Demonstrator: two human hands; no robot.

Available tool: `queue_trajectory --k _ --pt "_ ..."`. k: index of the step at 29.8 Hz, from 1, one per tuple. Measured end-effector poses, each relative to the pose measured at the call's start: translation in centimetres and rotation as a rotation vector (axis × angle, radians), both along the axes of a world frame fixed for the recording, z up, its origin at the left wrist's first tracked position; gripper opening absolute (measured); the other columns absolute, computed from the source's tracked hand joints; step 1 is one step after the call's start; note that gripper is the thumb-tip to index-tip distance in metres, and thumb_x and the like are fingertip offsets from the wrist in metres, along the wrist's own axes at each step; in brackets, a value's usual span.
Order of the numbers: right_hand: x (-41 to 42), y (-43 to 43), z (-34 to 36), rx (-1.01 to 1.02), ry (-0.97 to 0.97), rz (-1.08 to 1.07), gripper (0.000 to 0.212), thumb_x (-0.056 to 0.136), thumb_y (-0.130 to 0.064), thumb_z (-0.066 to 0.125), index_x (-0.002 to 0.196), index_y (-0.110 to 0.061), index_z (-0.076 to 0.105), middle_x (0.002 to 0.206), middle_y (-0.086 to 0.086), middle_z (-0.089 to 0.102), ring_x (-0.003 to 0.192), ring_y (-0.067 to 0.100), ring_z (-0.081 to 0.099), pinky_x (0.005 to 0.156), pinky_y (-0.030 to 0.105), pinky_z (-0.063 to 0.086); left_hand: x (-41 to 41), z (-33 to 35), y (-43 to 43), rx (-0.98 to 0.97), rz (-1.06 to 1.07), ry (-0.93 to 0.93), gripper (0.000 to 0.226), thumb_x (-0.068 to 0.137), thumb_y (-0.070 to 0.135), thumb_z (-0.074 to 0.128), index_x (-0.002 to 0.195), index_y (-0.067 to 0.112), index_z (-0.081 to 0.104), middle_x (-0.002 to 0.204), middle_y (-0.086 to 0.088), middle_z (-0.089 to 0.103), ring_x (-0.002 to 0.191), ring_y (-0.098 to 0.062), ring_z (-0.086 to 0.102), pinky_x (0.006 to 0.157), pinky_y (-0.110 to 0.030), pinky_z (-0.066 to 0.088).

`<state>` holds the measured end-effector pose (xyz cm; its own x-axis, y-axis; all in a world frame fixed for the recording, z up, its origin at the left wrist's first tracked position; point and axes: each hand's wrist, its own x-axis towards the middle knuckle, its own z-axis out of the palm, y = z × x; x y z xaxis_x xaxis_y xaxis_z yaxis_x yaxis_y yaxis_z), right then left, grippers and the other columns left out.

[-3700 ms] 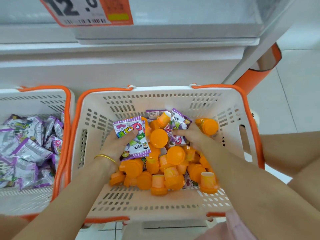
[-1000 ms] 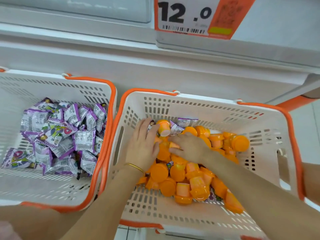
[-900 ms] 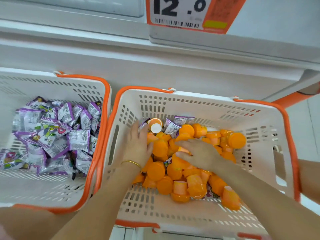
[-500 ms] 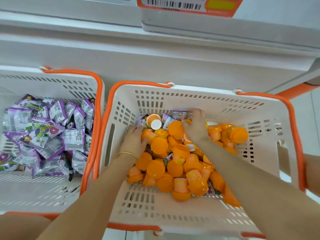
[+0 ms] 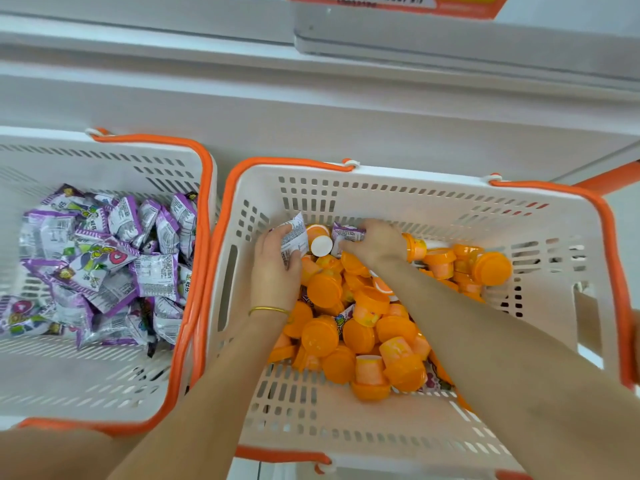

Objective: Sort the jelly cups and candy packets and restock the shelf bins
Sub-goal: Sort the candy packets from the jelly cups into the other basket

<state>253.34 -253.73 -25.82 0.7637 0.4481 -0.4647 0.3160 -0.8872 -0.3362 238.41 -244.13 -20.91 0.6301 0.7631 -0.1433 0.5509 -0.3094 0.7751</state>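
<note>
Head camera looks down on two white slotted plastic baskets with orange handles. Taking the right-hand basket [image 5: 433,199] as landmark, a heap of small orange jelly cups [image 5: 360,327] fills its middle and far-right part, several lying on their sides or upside down. At the heap's far-left edge the left hand [image 5: 275,268], with a thin gold bangle [image 5: 268,310] at the wrist, has its grip pinched around a silver and purple candy packet [image 5: 294,239]. Just right of it, the right hand [image 5: 375,242] curls its grip over a second purple packet [image 5: 346,233]. Left of this basket, touching its rim, the other basket [image 5: 104,161] holds a pile of purple and silver candy packets [image 5: 100,268].
</note>
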Motion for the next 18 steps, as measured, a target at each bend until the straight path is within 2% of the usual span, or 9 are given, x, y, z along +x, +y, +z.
queue_trajectory --k 3,6,9,12,13,15,18 --pt "0.4 0.4 0.2 -0.017 0.085 0.081 0.062 0.073 -0.044 0.075 0.124 -0.016 0.054 0.124 0.009 0.055 0.115 0.026 0.051 0.088 0.036 0.047 -0.6 -0.1 0.3 -0.035 0.022 0.012 0.041 0.089 -0.001 0.054 0.129 0.005 0.051 0.129 -0.011 0.050 0.117 -0.011 0.043 0.091 0.002 0.023" --pt "0.4 1.4 0.5 -0.103 0.107 0.131 0.072 0.069 -0.058 0.072 0.128 -0.023 0.050 0.126 0.003 0.056 0.115 0.025 0.053 0.085 0.036 0.048 -0.8 -0.1 0.3 -0.078 0.039 0.025 0.041 0.089 0.000 0.054 0.130 0.007 0.050 0.132 -0.010 0.048 0.124 -0.017 0.043 0.096 -0.006 0.024" --pt "-0.2 2.6 0.5 -0.196 0.110 0.074 0.061 0.068 -0.058 0.073 0.115 -0.022 0.056 0.107 0.002 0.062 0.100 0.023 0.059 0.069 0.031 0.047 -0.8 0.2 0.4 -0.101 0.031 0.021 0.042 0.089 -0.001 0.054 0.130 0.006 0.050 0.131 -0.010 0.048 0.121 -0.012 0.042 0.093 -0.002 0.023" --pt "-1.3 2.8 0.4 -0.255 0.037 -0.017 0.041 0.071 -0.051 0.073 0.093 -0.020 0.058 0.088 0.002 0.062 0.079 0.021 0.056 0.060 0.028 0.039 -0.8 0.7 0.3 -0.150 0.014 0.027 0.041 0.090 -0.002 0.052 0.131 0.006 0.049 0.126 -0.009 0.046 0.112 -0.014 0.045 0.085 0.001 0.031" --pt "-1.6 2.7 0.2 -0.248 -0.003 -0.028 0.036 0.074 -0.049 0.071 0.089 -0.020 0.058 0.088 0.003 0.064 0.077 0.021 0.056 0.060 0.028 0.038 -0.8 0.9 0.2 -0.165 0.012 0.021 0.041 0.090 -0.004 0.051 0.131 0.005 0.049 0.124 -0.008 0.045 0.108 -0.012 0.045 0.079 0.004 0.033" --pt "-1.7 2.4 -0.1 -0.211 -0.048 -0.006 0.033 0.080 -0.048 0.066 0.096 -0.019 0.062 0.095 0.005 0.067 0.083 0.023 0.060 0.062 0.028 0.039 -0.7 0.8 0.2 -0.163 0.011 0.010 0.042 0.090 -0.004 0.051 0.131 0.006 0.049 0.123 -0.007 0.045 0.104 -0.011 0.045 0.073 0.007 0.033" --pt "-1.2 1.2 0.8 -0.113 0.019 0.017 0.035 0.081 -0.044 0.067 0.104 -0.018 0.064 0.100 0.007 0.067 0.092 0.027 0.062 0.061 0.030 0.039 -0.8 0.6 0.5 -0.156 0.026 0.017 0.045 0.090 0.001 0.052 0.134 0.009 0.046 0.132 -0.007 0.044 0.113 -0.005 0.040 0.089 0.001 0.028"
